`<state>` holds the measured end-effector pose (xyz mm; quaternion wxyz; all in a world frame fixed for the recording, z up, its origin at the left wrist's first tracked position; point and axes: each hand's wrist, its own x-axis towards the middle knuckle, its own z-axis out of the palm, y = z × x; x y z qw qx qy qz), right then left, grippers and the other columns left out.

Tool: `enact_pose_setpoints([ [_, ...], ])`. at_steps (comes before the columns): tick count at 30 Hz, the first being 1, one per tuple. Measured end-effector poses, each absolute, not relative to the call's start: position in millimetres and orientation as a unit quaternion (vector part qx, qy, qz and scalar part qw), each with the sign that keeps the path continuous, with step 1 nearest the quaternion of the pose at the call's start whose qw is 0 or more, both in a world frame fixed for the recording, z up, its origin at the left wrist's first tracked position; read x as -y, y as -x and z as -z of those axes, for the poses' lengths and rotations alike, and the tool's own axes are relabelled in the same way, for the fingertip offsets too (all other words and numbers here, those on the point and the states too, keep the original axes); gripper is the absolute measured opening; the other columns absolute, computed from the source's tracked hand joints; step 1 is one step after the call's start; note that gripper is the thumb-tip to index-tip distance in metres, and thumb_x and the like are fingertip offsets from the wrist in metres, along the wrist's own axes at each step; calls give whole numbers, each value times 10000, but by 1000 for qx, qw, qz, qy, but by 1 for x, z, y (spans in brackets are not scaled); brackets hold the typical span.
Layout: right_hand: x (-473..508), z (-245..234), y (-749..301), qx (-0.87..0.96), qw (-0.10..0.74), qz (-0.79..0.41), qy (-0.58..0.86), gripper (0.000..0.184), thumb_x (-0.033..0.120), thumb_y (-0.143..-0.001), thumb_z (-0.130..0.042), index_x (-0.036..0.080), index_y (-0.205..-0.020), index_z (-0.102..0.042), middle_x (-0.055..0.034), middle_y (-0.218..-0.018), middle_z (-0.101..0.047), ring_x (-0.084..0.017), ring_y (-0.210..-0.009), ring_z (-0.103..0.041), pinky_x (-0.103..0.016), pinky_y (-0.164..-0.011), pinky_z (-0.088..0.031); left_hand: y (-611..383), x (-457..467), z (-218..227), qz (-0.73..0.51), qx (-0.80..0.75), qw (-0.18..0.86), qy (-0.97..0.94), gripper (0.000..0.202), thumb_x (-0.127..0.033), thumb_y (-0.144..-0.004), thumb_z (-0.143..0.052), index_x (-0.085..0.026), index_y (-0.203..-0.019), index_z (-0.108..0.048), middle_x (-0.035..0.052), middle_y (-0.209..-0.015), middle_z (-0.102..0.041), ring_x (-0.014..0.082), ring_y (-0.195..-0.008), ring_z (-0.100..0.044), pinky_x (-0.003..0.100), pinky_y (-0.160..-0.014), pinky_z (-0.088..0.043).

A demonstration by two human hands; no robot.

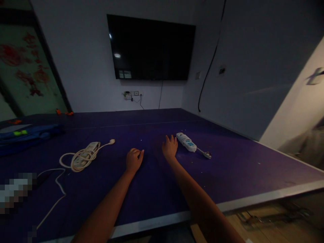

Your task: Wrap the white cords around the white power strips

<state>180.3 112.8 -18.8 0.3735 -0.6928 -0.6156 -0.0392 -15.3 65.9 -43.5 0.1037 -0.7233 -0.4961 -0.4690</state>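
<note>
Both my arms reach out over a dark purple table (227,168). My left hand (134,159) rests on the tabletop with its fingers curled into a loose fist; whether it holds anything is hidden. My right hand (170,147) lies flat on the table with fingers stretched out, empty. Just right of it lies a white handheld device (186,142) with a blue screen and a thin metal probe (204,153) pointing right. Left of my left hand sits a white power strip (84,155) with its cable coiled around it.
A loose white cord (59,189) runs toward the table's near edge. Blue fabric (27,136) lies at the far left. A black screen (152,49) hangs on the far wall above wall sockets (133,93). The table's front edge (162,221) is close to me.
</note>
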Motion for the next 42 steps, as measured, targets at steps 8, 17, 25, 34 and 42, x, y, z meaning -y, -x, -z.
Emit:
enact_pose_setpoints([
  [8,-137,8,-259,513,265,103,810,655,387,-816,-575,136,-1390,-384,-230,-1453,-297,-406,-1343,-236,-548,-1038,-165,12,-69,47,463,509,98,719,437,-362,-896,-420,-201,-495,-485,38,-548,-527,171,-625,-504,313,-656,-380],
  [17,-151,26,-282,487,225,90,839,717,477,-789,-600,149,-1383,-370,-218,-1151,-565,-351,-1065,-534,-504,-925,-271,10,-71,49,452,513,95,723,429,-351,-893,-427,-204,-492,-463,35,-546,-524,169,-623,-496,313,-649,-368],
  [25,-143,26,-283,493,209,84,840,663,425,-796,-603,153,-1359,-381,-236,-1116,-556,-346,-1055,-530,-434,-825,-338,14,-70,48,455,519,79,720,436,-366,-885,-429,-207,-480,-460,32,-532,-503,167,-610,-485,313,-648,-373],
  [34,-130,17,-281,494,270,116,819,605,388,-832,-546,175,-1374,-381,-196,-1125,-550,-324,-1044,-511,-415,-838,-339,14,-69,48,467,514,71,715,442,-371,-885,-418,-212,-472,-425,28,-524,-490,168,-600,-485,312,-642,-375],
  [42,-109,-33,-259,489,474,147,717,701,522,-835,-504,184,-1418,-310,-176,-1280,-499,-311,-1089,-493,-417,-896,-365,17,-67,47,488,522,47,698,417,-415,-889,-421,-204,-546,-528,48,-588,-561,186,-669,-540,331,-705,-415],
])
